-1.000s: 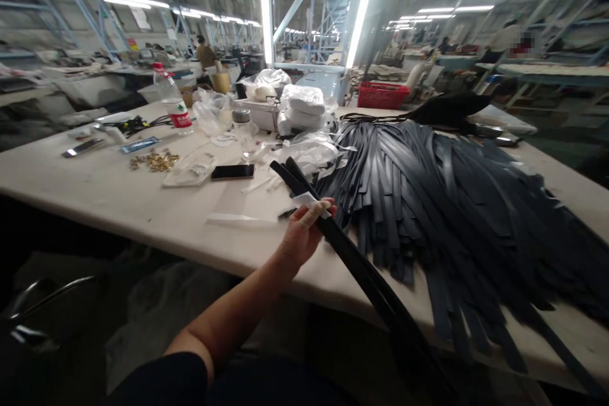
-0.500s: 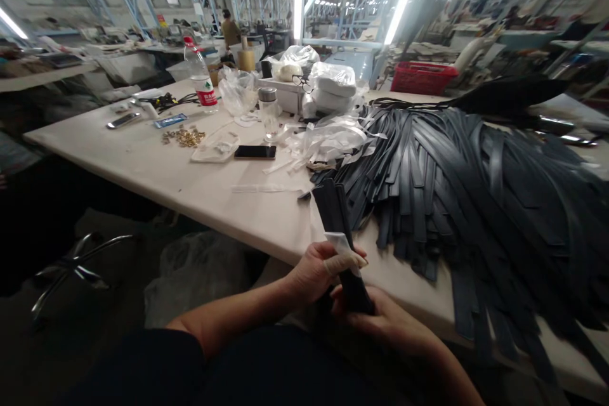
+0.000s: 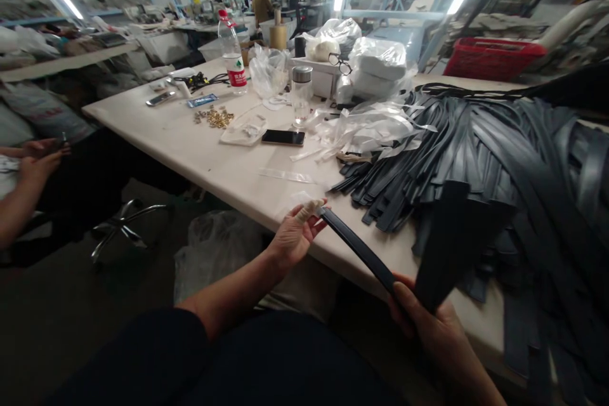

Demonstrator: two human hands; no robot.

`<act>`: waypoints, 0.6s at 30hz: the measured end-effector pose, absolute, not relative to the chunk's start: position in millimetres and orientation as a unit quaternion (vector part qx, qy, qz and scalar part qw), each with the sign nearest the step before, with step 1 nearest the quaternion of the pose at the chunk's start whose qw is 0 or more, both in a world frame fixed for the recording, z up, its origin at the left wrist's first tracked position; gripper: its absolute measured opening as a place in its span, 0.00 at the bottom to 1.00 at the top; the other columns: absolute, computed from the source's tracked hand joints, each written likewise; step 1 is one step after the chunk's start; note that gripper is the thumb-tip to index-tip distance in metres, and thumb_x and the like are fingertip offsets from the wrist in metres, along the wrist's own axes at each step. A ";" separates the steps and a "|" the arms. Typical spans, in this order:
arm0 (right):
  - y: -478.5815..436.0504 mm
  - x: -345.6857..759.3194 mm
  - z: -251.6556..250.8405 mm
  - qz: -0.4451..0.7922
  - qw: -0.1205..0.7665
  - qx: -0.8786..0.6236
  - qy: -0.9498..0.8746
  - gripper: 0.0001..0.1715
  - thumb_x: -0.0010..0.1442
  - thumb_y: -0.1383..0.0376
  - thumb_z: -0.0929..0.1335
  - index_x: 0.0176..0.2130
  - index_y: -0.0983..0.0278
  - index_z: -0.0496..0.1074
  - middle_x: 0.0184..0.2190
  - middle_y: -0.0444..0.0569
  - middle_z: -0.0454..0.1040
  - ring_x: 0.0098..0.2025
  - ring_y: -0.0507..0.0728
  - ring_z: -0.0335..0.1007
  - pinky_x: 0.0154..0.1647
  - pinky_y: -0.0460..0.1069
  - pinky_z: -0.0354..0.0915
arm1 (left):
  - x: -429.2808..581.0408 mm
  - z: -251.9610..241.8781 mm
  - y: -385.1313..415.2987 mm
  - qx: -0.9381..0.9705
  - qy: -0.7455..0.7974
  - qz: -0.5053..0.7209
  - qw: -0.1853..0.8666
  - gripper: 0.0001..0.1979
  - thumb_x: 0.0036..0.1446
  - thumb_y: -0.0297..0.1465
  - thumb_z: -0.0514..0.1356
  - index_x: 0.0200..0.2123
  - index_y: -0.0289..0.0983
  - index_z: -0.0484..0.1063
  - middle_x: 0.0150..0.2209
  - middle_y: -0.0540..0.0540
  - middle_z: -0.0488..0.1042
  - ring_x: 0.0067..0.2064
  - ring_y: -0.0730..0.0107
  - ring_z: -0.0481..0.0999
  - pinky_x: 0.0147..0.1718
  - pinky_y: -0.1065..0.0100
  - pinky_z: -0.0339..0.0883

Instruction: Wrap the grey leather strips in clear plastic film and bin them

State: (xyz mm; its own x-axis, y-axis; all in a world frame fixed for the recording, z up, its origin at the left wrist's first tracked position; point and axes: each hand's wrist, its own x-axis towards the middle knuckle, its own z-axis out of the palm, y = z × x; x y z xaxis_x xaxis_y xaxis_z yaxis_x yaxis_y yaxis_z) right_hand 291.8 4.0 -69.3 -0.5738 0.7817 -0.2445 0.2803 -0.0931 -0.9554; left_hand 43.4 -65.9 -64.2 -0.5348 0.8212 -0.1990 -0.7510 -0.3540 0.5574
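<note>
My left hand [image 3: 291, 240], with a pale cover on one digit, pinches the end of one long black strap [image 3: 359, 247] at the table edge. A clear plastic bit shows faintly by those fingertips. That strap runs down to my right hand [image 3: 431, 323], which is closed around it and around a fanned bundle of black straps [image 3: 445, 241] standing up beyond the thumb. Behind the bundle, a large heap of dark straps [image 3: 499, 133] covers the right side of the table and hangs over its edge.
On the table [image 3: 190, 146] lie a phone [image 3: 283, 137], small brass fittings [image 3: 220, 118], clear plastic strips [image 3: 361, 130], a glass jar [image 3: 301, 98] and a water bottle [image 3: 233, 60]. A red basket [image 3: 492, 58] stands behind. At left, another person's hands [image 3: 42, 158] hold something small.
My hands have moved apart, the left going up and left with one strap's end, the right going right with the bundle now fanned. The view has turned left, bringing another person's hands in.
</note>
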 end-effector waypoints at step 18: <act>-23.2 307.8 -68.2 0.520 0.303 -0.459 -0.654 0.30 0.45 0.49 0.78 0.43 0.62 0.79 0.25 0.43 0.71 0.19 0.48 0.56 0.18 0.45 0.56 | 46.8 -69.6 -64.9 0.001 0.336 0.768 0.545 0.17 0.46 0.38 0.74 0.29 0.33 0.74 0.30 0.48 0.79 0.26 0.74 0.78 0.25 0.74 0.70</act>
